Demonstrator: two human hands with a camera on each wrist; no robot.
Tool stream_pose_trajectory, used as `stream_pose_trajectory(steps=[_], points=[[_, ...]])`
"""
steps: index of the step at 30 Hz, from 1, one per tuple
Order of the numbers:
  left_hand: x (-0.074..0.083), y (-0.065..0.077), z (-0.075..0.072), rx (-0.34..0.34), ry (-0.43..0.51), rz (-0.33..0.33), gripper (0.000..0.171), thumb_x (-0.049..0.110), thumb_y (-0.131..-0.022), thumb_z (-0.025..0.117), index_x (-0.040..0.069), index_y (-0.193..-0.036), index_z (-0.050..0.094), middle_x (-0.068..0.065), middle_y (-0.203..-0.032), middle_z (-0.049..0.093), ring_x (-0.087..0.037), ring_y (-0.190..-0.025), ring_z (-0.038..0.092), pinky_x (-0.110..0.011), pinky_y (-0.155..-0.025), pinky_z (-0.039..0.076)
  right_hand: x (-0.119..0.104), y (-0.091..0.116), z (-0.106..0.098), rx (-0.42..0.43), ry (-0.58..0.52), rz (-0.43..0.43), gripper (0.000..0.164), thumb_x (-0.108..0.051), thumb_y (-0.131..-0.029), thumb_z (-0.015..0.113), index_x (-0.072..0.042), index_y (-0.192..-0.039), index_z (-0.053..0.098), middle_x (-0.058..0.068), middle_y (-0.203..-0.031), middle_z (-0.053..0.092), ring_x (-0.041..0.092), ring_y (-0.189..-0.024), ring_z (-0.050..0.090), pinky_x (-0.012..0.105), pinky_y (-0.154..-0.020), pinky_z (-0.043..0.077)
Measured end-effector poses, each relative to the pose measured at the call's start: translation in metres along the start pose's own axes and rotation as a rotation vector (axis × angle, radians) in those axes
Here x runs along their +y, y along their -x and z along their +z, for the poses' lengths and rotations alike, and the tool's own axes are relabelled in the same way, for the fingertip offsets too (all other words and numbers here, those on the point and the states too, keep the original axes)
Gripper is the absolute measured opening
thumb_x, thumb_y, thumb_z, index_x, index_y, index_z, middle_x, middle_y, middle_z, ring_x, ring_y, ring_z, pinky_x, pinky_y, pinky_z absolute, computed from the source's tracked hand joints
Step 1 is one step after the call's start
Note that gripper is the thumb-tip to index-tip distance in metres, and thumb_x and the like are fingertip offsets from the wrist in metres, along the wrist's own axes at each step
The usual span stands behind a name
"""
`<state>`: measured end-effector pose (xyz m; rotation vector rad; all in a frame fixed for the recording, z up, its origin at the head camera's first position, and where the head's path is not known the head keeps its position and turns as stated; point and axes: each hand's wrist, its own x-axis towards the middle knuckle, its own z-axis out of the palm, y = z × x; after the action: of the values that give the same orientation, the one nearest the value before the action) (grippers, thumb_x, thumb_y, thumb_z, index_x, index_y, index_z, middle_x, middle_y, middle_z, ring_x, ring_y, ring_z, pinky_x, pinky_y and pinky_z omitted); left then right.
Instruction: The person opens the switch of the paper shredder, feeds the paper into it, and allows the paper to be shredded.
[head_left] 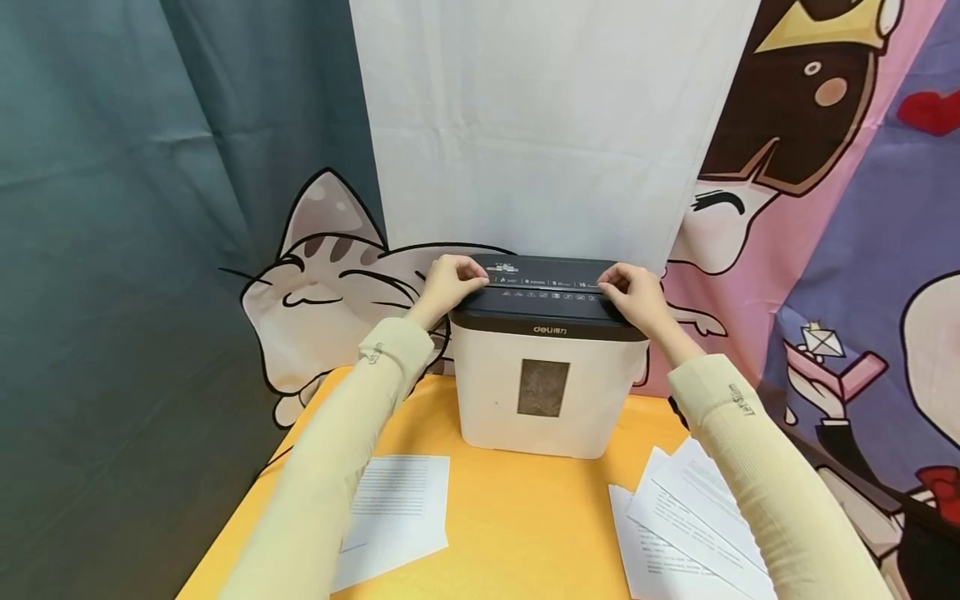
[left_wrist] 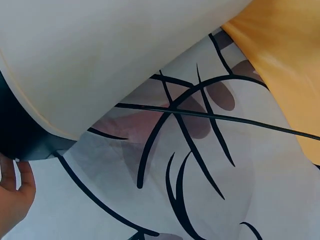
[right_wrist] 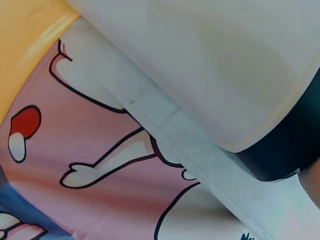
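Observation:
A paper shredder [head_left: 487, 392] with a white bin and a black top stands at the back of the table. My left hand [head_left: 448, 287] is at the left part of its top, the bent fingertips and thumb close together by the long slot [head_left: 543, 289]. Mirroring it, my right hand [head_left: 636, 298] has its thumb and fingertips close together at the slot's right end. I cannot tell whether either hand pinches anything there. In the left wrist view, fingers [left_wrist: 25, 182] show at the black rim [left_wrist: 30, 140]; only a sliver of the right hand [right_wrist: 311, 181] appears in the right wrist view.
Printed sheets [head_left: 397, 508] lie on the yellow table [head_left: 525, 533] at front left, partly under my left sleeve. Several more papers [head_left: 690, 533] are fanned out at front right. Behind the shredder hangs a cartoon curtain [head_left: 555, 125]. A dark cord [left_wrist: 240, 120] runs beside the bin.

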<state>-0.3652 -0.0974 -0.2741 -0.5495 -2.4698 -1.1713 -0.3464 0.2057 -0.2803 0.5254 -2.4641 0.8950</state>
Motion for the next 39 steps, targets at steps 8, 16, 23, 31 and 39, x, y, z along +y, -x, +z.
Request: stream_pose_trajectory(steps=[8, 16, 23, 31, 39], points=[[-0.005, 0.017, -0.004, 0.095, 0.041, 0.018, 0.010, 0.011, -0.086, 0.068, 0.002, -0.088, 0.070, -0.014, -0.085, 0.072, -0.021, -0.074, 0.064, -0.026, -0.070, 0.047, -0.005, 0.012, 0.003, 0.115, -0.071, -0.045, 0.012, -0.007, -0.091, 0.060, 0.003, -0.093, 0.065, 0.019, -0.082, 0.065, 0.001, -0.064, 0.046, 0.010, -0.060, 0.037], [-0.012, 0.040, -0.001, 0.224, 0.121, 0.050, 0.009, 0.009, -0.085, 0.069, 0.000, -0.087, 0.071, -0.016, -0.081, 0.070, -0.015, -0.069, 0.059, -0.017, -0.064, 0.044, -0.011, 0.030, 0.008, 0.219, -0.138, -0.092, 0.009, -0.005, -0.090, 0.061, 0.002, -0.092, 0.065, 0.015, -0.081, 0.064, -0.004, -0.068, 0.045, 0.011, -0.064, 0.036], [-0.021, 0.055, -0.006, 0.304, 0.214, 0.063, 0.011, 0.009, -0.085, 0.069, -0.001, -0.088, 0.070, -0.018, -0.085, 0.070, -0.005, -0.069, 0.056, -0.013, -0.067, 0.045, -0.019, 0.036, 0.004, 0.280, -0.186, -0.105, 0.009, -0.005, -0.089, 0.062, 0.003, -0.093, 0.065, 0.015, -0.081, 0.064, -0.005, -0.069, 0.046, 0.010, -0.065, 0.037], [-0.028, 0.087, -0.009, 0.295, 0.287, 0.016, 0.013, 0.010, -0.083, 0.072, -0.001, -0.088, 0.071, -0.019, -0.084, 0.070, 0.002, -0.066, 0.057, -0.013, -0.064, 0.047, -0.033, 0.052, 0.009, 0.269, -0.254, -0.084, 0.011, -0.003, -0.090, 0.061, 0.006, -0.094, 0.065, 0.018, -0.086, 0.065, -0.006, -0.074, 0.048, 0.009, -0.069, 0.038], [-0.012, 0.126, -0.009, 0.235, 0.323, -0.025, 0.011, 0.004, -0.083, 0.070, -0.006, -0.088, 0.070, -0.023, -0.085, 0.069, 0.003, -0.068, 0.055, -0.016, -0.064, 0.046, -0.073, 0.077, 0.011, 0.309, -0.389, -0.068, 0.008, 0.008, -0.086, 0.060, 0.014, -0.091, 0.062, 0.008, -0.083, 0.064, -0.005, -0.074, 0.053, 0.007, -0.069, 0.042]])
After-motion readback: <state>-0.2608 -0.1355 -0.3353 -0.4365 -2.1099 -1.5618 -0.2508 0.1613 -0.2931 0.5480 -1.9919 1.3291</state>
